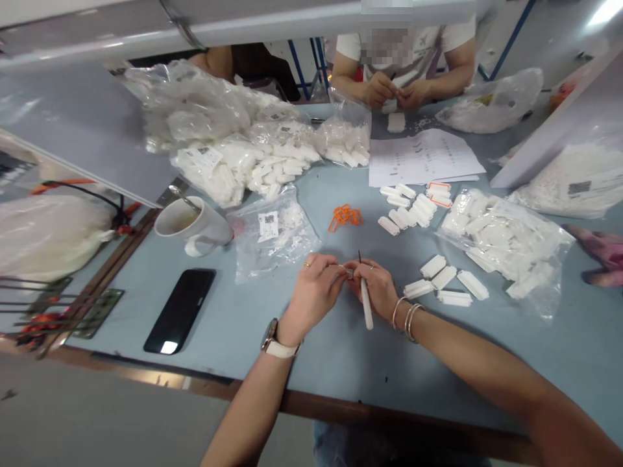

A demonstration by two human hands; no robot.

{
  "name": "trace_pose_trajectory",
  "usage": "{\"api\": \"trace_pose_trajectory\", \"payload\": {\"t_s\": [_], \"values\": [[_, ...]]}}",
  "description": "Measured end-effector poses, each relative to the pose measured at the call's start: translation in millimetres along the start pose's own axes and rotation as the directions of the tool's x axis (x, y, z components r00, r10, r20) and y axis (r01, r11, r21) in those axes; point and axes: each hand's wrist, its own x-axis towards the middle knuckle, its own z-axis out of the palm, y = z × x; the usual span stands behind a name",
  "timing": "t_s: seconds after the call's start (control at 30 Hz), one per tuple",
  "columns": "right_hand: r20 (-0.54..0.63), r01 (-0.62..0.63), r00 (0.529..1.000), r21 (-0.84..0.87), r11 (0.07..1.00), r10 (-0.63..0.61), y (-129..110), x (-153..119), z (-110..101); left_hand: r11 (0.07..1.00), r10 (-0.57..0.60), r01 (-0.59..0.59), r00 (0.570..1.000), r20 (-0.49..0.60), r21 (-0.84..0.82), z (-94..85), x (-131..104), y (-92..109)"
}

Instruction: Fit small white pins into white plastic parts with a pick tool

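My left hand (318, 285), with a watch at its wrist, pinches a small whitish piece (349, 273) between its fingertips. Close beside it, my right hand (377, 285) is closed round a tool with a white handle (366, 305) and a thin dark tip that points away from me. Its fingertips meet the small piece too; the fingers partly hide it. Beyond my hands lies a pile of orange frames (344, 217). White plastic parts (444, 277) lie to the right of my right hand, and more white parts (411, 213), two with orange edges, sit farther back.
A mug with a spoon (195, 224) and a black phone (180, 311) stand and lie left. Bags of white parts (253, 162) fill the back left; another bag (506, 240) lies right. Printed sheets (418, 157) lie at the back, before another person's hands (396, 91).
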Motion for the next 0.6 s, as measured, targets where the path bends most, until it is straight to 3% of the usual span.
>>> {"api": "trace_pose_trajectory", "payload": {"t_s": [0.17, 0.37, 0.47, 0.6], "values": [[0.029, 0.028, 0.999, -0.021, 0.999, -0.028, 1.7, 0.0, -0.1, 0.974, -0.15, 0.155, 0.988, 0.042, -0.165, 0.8, 2.2, -2.6], [0.031, 0.022, 0.999, 0.041, 0.999, -0.023, -0.6, -0.3, -1.4, 0.806, -0.378, 0.449, 0.892, 0.249, -0.385, -1.9, 1.3, -2.8], [0.048, 0.047, 0.998, 0.038, 0.998, -0.049, -1.1, -1.8, -2.2, 0.761, -0.399, 0.469, 0.883, 0.247, -0.449, -2.7, 0.8, 0.7], [0.046, 0.036, 0.998, 0.032, 0.999, -0.037, -1.7, -2.2, -2.3, 0.786, -0.403, 0.446, 0.895, 0.193, -0.429, -1.1, 0.3, 3.5]]}}
